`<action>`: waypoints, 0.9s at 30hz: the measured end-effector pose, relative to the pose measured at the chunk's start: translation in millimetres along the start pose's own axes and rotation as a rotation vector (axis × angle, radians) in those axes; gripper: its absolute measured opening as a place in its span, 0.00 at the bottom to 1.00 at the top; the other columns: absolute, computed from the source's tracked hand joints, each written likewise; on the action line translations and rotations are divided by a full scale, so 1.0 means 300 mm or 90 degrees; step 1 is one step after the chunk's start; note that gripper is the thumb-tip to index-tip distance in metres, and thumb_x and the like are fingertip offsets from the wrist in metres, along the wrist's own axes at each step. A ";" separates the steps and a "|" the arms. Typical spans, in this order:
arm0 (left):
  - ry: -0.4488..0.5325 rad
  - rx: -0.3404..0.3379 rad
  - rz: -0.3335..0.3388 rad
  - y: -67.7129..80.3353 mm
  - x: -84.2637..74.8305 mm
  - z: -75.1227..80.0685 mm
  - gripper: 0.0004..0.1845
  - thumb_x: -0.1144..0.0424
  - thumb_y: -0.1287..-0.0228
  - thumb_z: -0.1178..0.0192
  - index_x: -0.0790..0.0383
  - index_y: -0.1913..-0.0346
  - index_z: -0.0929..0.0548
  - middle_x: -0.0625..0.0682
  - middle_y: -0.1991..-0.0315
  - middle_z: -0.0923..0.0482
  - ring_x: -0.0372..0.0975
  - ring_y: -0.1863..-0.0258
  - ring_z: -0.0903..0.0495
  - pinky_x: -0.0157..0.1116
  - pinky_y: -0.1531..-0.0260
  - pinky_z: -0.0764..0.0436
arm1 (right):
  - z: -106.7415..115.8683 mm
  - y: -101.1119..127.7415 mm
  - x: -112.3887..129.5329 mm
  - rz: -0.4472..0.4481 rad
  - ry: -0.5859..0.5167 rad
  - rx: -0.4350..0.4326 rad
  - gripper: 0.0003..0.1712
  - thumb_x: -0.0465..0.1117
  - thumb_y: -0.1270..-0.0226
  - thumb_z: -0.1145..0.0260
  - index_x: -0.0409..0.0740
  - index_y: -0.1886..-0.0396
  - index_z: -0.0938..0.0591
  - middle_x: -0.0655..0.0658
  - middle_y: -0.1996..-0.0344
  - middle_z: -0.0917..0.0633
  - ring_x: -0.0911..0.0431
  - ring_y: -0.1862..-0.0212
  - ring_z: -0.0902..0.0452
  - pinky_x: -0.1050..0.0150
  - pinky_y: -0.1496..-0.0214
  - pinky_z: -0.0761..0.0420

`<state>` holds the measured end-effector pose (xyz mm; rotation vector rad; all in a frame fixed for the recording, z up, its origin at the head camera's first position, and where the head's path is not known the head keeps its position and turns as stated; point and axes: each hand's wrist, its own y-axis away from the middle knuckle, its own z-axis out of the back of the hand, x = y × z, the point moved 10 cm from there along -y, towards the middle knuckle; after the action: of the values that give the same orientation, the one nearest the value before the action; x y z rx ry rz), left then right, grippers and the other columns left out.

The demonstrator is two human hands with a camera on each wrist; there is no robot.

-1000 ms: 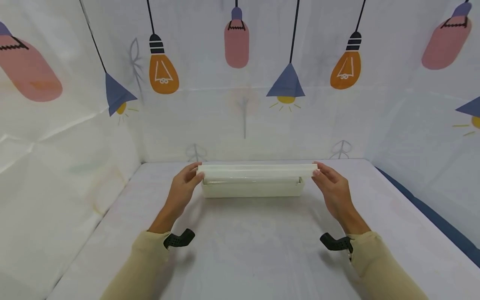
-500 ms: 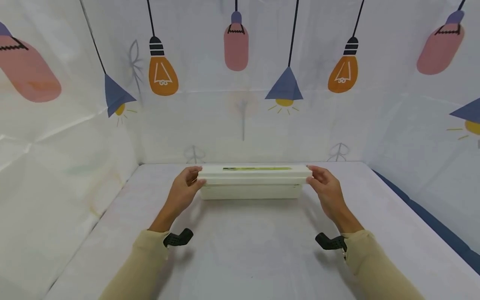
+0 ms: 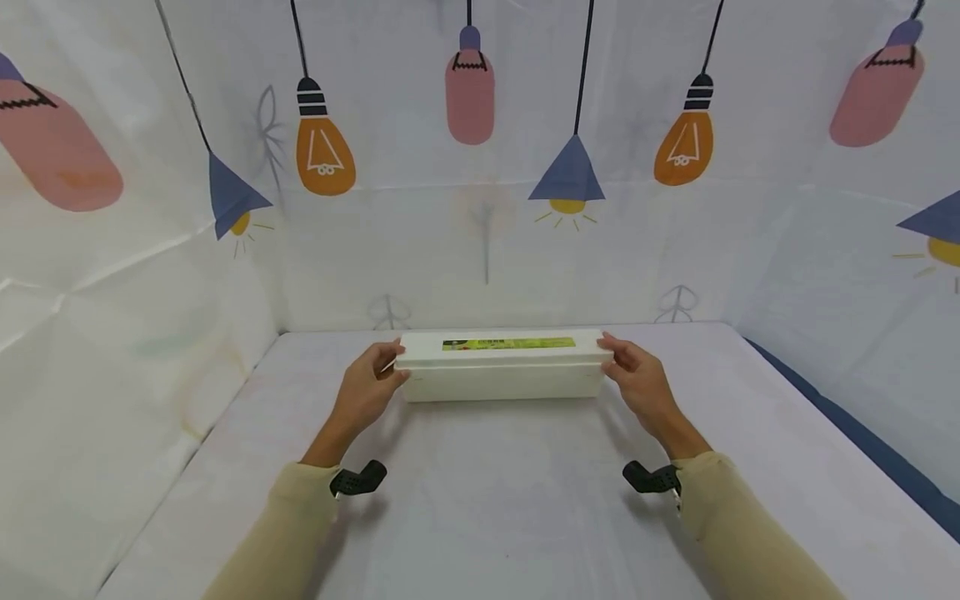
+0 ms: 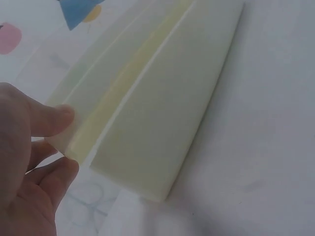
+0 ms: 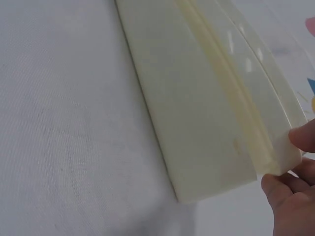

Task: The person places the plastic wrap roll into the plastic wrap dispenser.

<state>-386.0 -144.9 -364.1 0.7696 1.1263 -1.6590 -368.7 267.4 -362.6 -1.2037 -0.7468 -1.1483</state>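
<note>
A long white plastic box (image 3: 502, 385) lies crosswise on the table. On its top, or just above it, is its white lid (image 3: 498, 357), which carries a yellow-green printed label (image 3: 510, 343). My left hand (image 3: 366, 385) pinches the lid's left end between thumb and fingers. At the opposite end my right hand (image 3: 642, 383) pinches the lid in the same way. Both wrist views show a narrow yellowish band between the lid (image 4: 98, 73) and the box body (image 5: 187, 123); whether the lid is fully seated I cannot tell. The inside of the box is hidden.
A white cloth covers the table (image 3: 495, 500). Behind it hangs a white curtain (image 3: 405, 242) printed with lamps and bulbs. A blue strip (image 3: 847, 417) runs along the right edge. Dark wrist straps (image 3: 358, 478) sit on both arms.
Both hands have tipped the lid forward and lowered it over the box. The label has come into view and the opening is covered. The right hand has shifted slightly left.
</note>
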 end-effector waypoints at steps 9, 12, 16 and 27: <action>-0.021 -0.008 -0.021 -0.012 0.016 0.005 0.19 0.72 0.32 0.37 0.67 0.40 0.25 0.55 0.27 0.35 0.45 0.32 0.30 0.35 0.40 0.26 | -0.011 -0.024 -0.011 0.006 0.042 -0.006 0.21 0.25 0.28 0.41 0.29 0.37 0.25 0.40 0.26 0.35 0.45 0.26 0.40 0.79 0.39 0.33; -0.022 -0.004 -0.022 -0.014 0.020 0.002 0.19 0.72 0.33 0.37 0.67 0.41 0.24 0.55 0.27 0.35 0.44 0.32 0.30 0.35 0.40 0.26 | -0.010 -0.025 -0.014 -0.003 0.044 -0.011 0.21 0.25 0.28 0.41 0.28 0.37 0.25 0.40 0.26 0.35 0.45 0.26 0.39 0.80 0.40 0.32; -0.024 -0.012 -0.027 -0.015 0.024 -0.003 0.18 0.73 0.33 0.36 0.67 0.42 0.23 0.55 0.28 0.35 0.44 0.31 0.31 0.35 0.40 0.26 | -0.003 -0.026 -0.011 0.001 0.040 -0.018 0.21 0.24 0.29 0.41 0.27 0.38 0.25 0.38 0.27 0.34 0.45 0.27 0.39 0.78 0.38 0.32; -0.038 -0.019 -0.029 -0.021 0.033 -0.010 0.17 0.73 0.34 0.35 0.68 0.43 0.22 0.55 0.28 0.34 0.45 0.31 0.31 0.36 0.39 0.25 | -0.010 -0.033 -0.032 -0.031 0.077 -0.019 0.20 0.25 0.29 0.42 0.28 0.38 0.24 0.39 0.27 0.34 0.47 0.26 0.39 0.70 0.32 0.34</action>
<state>-395.5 -145.1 -371.8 0.6750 1.1311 -1.6877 -381.3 267.6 -369.0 -1.1344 -0.6721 -1.2645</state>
